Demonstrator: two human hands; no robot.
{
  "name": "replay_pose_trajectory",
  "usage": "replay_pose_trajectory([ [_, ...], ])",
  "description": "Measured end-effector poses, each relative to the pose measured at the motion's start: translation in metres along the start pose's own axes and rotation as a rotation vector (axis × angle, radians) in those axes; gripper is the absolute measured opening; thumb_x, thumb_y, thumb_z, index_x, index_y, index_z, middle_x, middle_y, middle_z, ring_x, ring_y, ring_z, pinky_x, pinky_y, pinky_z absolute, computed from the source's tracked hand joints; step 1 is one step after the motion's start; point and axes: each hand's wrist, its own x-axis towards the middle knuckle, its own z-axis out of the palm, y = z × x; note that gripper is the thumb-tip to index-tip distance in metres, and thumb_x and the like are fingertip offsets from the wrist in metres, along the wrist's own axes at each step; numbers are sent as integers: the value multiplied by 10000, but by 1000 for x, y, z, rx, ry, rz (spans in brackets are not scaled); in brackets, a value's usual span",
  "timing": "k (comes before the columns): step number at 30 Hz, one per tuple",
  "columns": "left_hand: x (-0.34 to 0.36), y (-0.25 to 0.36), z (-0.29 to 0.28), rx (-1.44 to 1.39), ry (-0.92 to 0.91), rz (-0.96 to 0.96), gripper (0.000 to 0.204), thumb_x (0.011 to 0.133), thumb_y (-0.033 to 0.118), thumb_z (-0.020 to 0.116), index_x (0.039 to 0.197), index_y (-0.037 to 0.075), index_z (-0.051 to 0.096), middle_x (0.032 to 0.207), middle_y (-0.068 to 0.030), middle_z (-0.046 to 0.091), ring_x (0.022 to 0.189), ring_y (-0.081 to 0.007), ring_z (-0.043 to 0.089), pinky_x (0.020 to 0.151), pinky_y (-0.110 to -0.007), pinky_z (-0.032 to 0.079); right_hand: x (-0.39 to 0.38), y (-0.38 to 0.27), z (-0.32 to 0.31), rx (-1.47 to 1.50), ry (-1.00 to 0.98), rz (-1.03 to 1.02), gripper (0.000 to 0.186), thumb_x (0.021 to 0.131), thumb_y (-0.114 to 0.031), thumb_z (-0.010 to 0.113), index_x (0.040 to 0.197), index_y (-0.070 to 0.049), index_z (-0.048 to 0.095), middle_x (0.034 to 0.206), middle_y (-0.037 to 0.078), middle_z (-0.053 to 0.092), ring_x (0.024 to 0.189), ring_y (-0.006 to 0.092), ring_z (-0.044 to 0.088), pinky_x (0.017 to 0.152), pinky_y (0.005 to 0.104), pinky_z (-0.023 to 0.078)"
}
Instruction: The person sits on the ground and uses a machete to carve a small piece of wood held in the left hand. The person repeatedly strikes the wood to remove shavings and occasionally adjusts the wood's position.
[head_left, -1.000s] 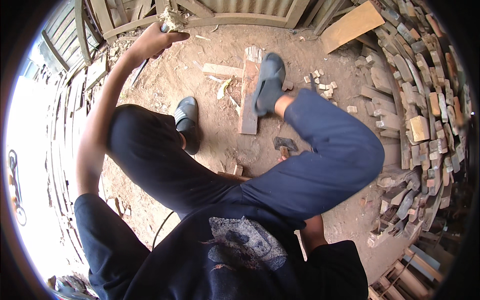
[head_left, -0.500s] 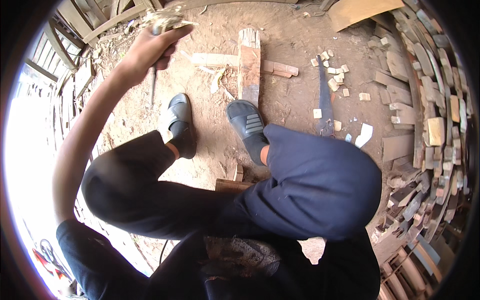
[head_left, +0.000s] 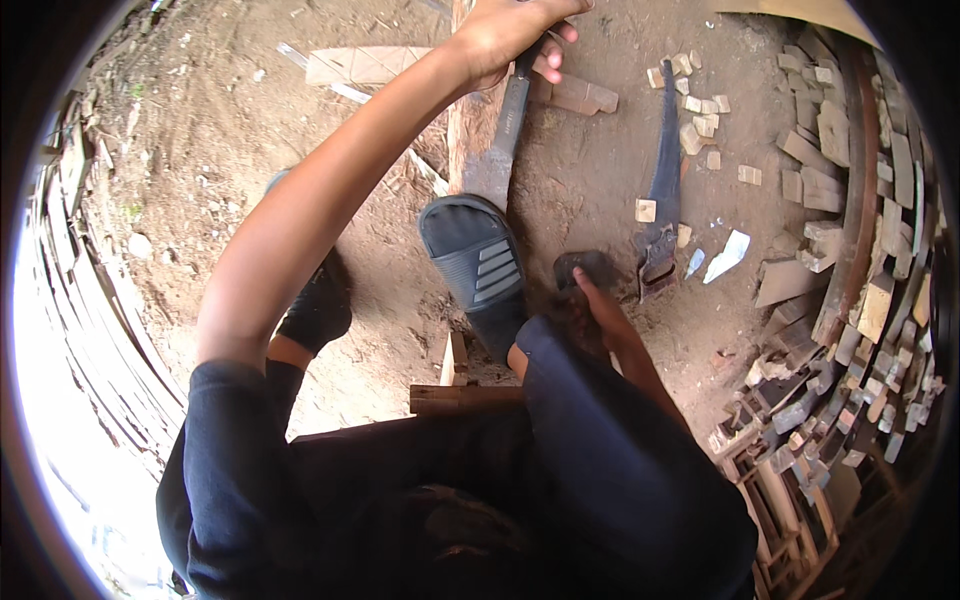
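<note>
At the top, my left hand (head_left: 515,35) is closed round a long dark, flat tool (head_left: 510,120), which lies along an upright-pointing wooden plank (head_left: 465,130) on the dirt ground. A crosspiece board (head_left: 370,66) lies under or beside that plank. My right foot, in a grey striped sandal (head_left: 465,250), is at the plank's near end. Right of it, my right hand (head_left: 600,310) grips a dark-headed hammer (head_left: 568,268), its handle partly hidden by my fingers and leg. A long dark saw (head_left: 663,180) lies just beyond the hammer.
Small wood blocks (head_left: 705,125) and white scraps (head_left: 727,256) lie around the saw. Stacked offcuts (head_left: 875,310) line the right side, under a tan sheet (head_left: 790,14) at the top. Slats (head_left: 90,320) run down the left. A short board (head_left: 440,398) lies between my legs.
My head view has shifted. My left hand has moved rightward from the upper left to over the plank. My right hand has come into view holding the hammer. My right foot has moved nearer me.
</note>
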Motion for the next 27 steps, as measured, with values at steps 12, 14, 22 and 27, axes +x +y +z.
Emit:
replay_pose_trajectory([
  [12,39,-40,-17,258,423,357,289,790,258,593,657,2,581,563,-49,560,469,-155,532,441,-317,398,-103,-262,-46,-564,452,-598,616,820,-660,402,688,-66,498,492,-26,412,371,59,379,325,192,311],
  [14,40,-46,-18,299,491,432,281,773,247,586,692,-23,592,578,-84,580,506,-174,559,478,-337,415,-103,-306,-37,-680,443,-749,615,829,-648,398,712,-54,505,489,-27,404,377,53,392,325,191,325],
  [22,32,-37,8,647,591,421,316,768,249,568,686,-54,601,564,-209,560,533,-238,592,545,-392,445,-119,-374,47,-639,164,-1149,481,907,-498,387,757,-56,502,550,-14,446,395,81,405,345,209,367],
  [27,38,-50,3,496,718,590,229,762,181,582,749,-46,604,627,-206,596,594,-262,618,585,-378,460,-125,-376,78,-709,192,-1190,499,909,-510,369,771,-49,500,550,-3,428,395,78,400,336,216,349],
])
